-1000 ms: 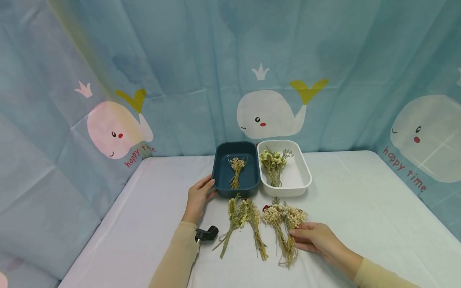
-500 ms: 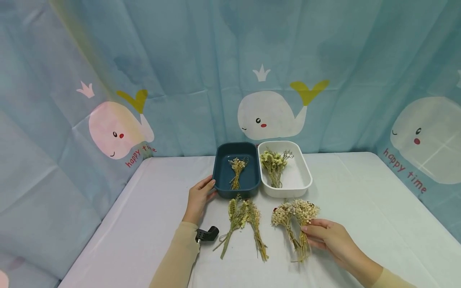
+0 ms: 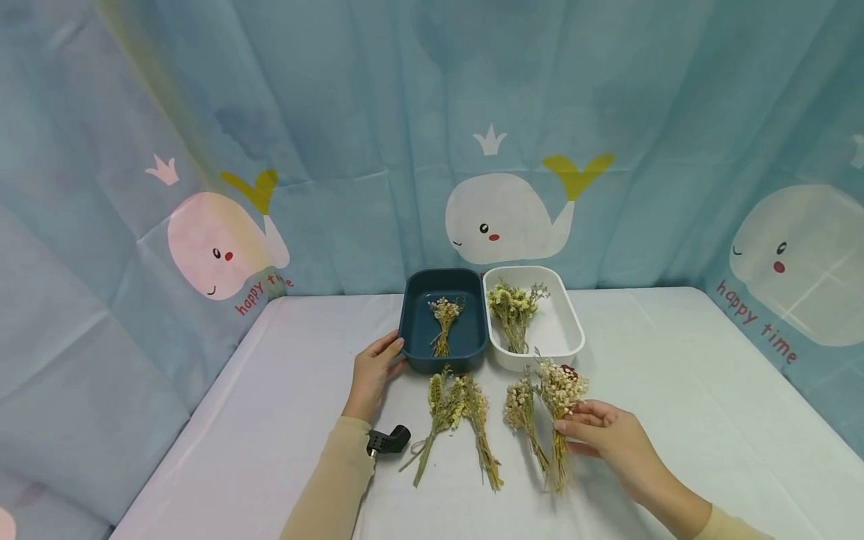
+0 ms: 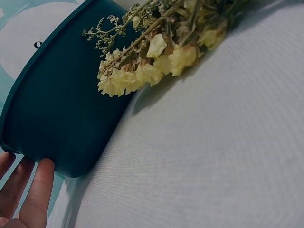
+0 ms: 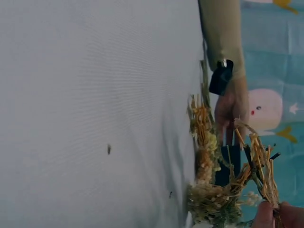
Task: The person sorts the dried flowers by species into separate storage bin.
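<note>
My right hand (image 3: 610, 439) pinches a bunch of dried flowers (image 3: 563, 386), with cream blossoms and a dark red one, by its stems between thumb and fingers. Close on its left is a second cream bunch (image 3: 518, 409), its stems partly beside the held one. In the right wrist view, my thumb and a finger meet on the tied stems (image 5: 266, 175). My left hand (image 3: 371, 371) touches the left side of a dark blue tray (image 3: 407, 315). From the left wrist, straight fingers (image 4: 40, 190) show against the tray wall (image 4: 61, 109).
A small dried bunch (image 3: 444, 322) lies in the blue tray. The white tray (image 3: 567, 330) beside it holds yellowish flowers (image 3: 513, 307). Two more bunches, one yellow-green (image 3: 435, 412) and one tan (image 3: 481, 427), lie in front. A whale-print curtain (image 3: 337, 150) hangs behind the table.
My right hand shifted right with the two cream bunches close together. Then the held bunch turned more upright, its red blossom showing, while the other bunch's head moved slightly left. The left hand stayed put.
</note>
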A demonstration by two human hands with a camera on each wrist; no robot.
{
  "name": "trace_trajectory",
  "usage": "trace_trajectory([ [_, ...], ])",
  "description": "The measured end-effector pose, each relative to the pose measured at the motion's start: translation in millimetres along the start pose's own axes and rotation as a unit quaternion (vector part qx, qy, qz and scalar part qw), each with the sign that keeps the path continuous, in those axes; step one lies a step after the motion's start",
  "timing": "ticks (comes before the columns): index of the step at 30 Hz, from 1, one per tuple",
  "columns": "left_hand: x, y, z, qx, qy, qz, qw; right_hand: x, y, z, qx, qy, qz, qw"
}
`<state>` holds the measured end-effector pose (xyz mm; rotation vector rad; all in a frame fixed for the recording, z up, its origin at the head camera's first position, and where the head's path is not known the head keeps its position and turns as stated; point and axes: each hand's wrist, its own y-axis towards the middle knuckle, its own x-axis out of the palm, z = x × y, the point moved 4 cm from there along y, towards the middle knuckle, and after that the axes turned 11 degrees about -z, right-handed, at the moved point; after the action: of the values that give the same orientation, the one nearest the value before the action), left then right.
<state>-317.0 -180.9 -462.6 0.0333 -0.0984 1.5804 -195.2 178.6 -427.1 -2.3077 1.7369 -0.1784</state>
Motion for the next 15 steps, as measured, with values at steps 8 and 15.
trace_trajectory([
  [8,-0.1,0.8,-2.5,0.0,-0.003,-0.002,1.0,2.5,0.5,-13.6,-0.007,0.002,-0.003,1.0],
  [15,-1.5,2.1,-3.2,0.006,-0.004,0.003,1.0,-1.7,-2.1,-31.6,-0.029,0.002,-0.009,0.9995],
])
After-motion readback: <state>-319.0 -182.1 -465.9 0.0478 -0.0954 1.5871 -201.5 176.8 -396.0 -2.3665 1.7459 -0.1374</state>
